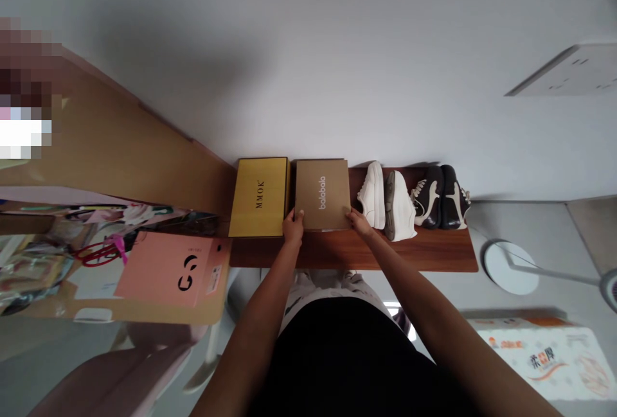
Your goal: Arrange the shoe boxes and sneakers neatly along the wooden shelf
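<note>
A brown shoebox (322,176) marked "balabala" rests on a reddish wooden shelf (347,251). My left hand (294,227) grips its near left corner, thumb on the lid. At the near right corner my right hand (358,220) holds the same box, its fingers partly hidden along the side. Just to the left lies a yellow MMOK shoebox (258,202), with a narrow gap between the two. Close to my right hand stand a pair of white sneakers (372,197), one showing its sole side. Beyond them is a pair of black and cream shoes (449,198).
A wall (337,83) rises behind the shelf. On the left, a desk (168,313) carries a pink box (166,267), red-handled scissors (99,254) and clutter. A pink chair (116,372) stands below it. To the right are a round white base (511,267) and a white printed package (544,356).
</note>
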